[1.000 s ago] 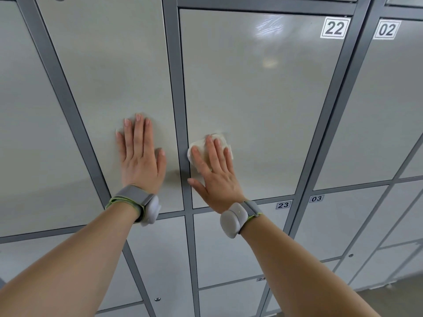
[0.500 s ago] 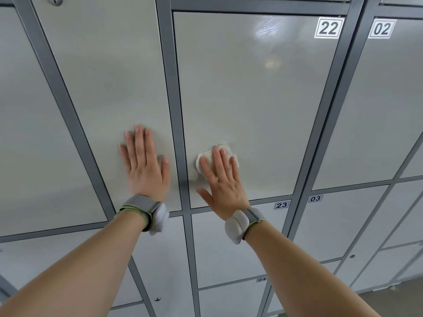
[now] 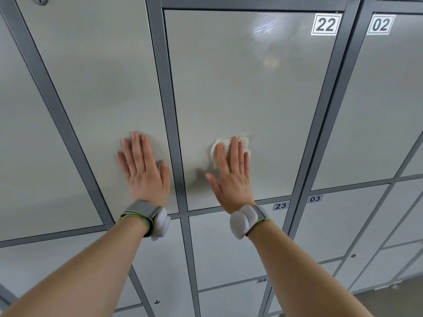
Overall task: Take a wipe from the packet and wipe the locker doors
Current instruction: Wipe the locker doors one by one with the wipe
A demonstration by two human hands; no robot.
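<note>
Pale grey locker door 22 point(image 3: 251, 88) fills the middle of the head view. My right hand point(image 3: 231, 177) lies flat on its lower part, straight fingers pressing a crumpled white wipe point(image 3: 225, 145) against the door. Most of the wipe is hidden under the fingers. My left hand point(image 3: 143, 170) rests flat with straight fingers on the neighbouring door point(image 3: 91, 88) to the left, near its lower right corner. A dark grey frame post point(image 3: 169, 110) runs between the two hands. No wipe packet is in view.
Door 02 point(image 3: 377, 99) stands to the right, with smaller doors 23 point(image 3: 229, 248) and 03 point(image 3: 332, 225) below. A lock point(image 3: 39, 0) shows at the top left. A strip of floor point(image 3: 393, 303) appears at the bottom right. Both wrists wear grey bands.
My right hand has slid the wipe to the right across door 22, away from the frame post. My left hand has stayed flat on the left door.
</note>
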